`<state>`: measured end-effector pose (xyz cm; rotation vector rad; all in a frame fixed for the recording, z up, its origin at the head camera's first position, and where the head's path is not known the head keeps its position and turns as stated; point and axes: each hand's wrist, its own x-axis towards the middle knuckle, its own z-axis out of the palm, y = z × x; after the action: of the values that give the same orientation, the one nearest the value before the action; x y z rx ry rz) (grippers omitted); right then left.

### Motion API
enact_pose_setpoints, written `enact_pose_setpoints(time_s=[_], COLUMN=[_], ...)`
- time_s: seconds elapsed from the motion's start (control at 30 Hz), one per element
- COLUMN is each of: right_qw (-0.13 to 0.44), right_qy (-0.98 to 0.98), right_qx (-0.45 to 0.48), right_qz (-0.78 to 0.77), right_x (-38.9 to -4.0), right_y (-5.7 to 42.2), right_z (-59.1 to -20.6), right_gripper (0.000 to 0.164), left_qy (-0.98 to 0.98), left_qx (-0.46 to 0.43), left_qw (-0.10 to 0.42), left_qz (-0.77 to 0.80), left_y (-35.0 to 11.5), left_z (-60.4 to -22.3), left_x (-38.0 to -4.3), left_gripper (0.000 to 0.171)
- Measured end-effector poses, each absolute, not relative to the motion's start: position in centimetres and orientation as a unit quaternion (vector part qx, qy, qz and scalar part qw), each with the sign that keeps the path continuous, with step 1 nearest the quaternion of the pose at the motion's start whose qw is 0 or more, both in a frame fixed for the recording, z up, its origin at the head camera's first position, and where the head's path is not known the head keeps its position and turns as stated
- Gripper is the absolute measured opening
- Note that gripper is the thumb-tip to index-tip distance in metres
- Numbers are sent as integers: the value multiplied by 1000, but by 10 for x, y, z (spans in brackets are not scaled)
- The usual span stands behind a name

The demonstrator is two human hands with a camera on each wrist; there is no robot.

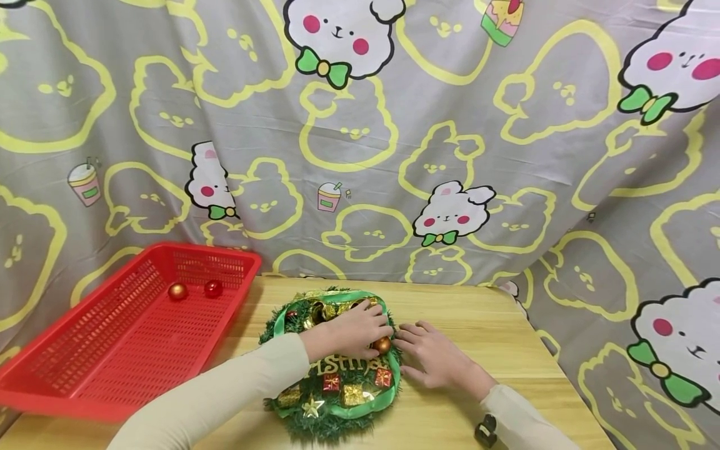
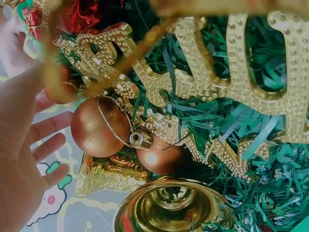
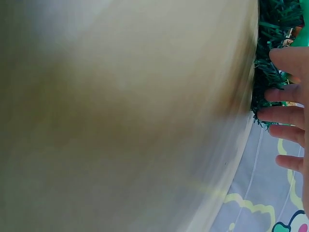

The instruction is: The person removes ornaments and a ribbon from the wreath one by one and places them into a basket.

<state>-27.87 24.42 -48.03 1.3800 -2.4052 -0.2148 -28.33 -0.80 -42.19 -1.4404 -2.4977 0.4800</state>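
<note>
A green tinsel Christmas wreath (image 1: 329, 425) lies on the wooden table, trimmed with green ribbon, gold lettering, small gift boxes, a star and bells. Over its upper right part reaches my left hand (image 1: 353, 330), fingers spread above the decorations. Close by its fingertips is a copper bauble (image 1: 382, 345); the left wrist view shows a larger matte bauble (image 2: 99, 128) beside the straight fingers and a gold bell (image 2: 174, 208) below. At the wreath's right edge, my right hand (image 1: 433, 356) has its extended fingers against the tinsel (image 3: 265, 72).
To the left stands a red plastic basket (image 1: 140, 350) holding a gold bauble (image 1: 177, 291) and a red bauble (image 1: 213, 288). A grey curtain (image 1: 360, 187) with cartoon prints hangs behind the table (image 1: 467, 306). A black device (image 1: 485, 431) sits at the right wrist.
</note>
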Motion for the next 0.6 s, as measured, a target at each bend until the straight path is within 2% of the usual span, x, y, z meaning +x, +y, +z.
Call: enact_pose_setpoints(time_s=[0.6], right_qw=[160], right_qy=[-860], right_qx=[483], right_qz=[-47], right_x=[-277], right_y=[247], right_z=[-481], right_gripper=[53], left_qy=[-844], left_qx=[-495], left_qw=[124], left_qz=[166], left_y=[-8], left_z=[-422], left_x=[-284], left_gripper=[42])
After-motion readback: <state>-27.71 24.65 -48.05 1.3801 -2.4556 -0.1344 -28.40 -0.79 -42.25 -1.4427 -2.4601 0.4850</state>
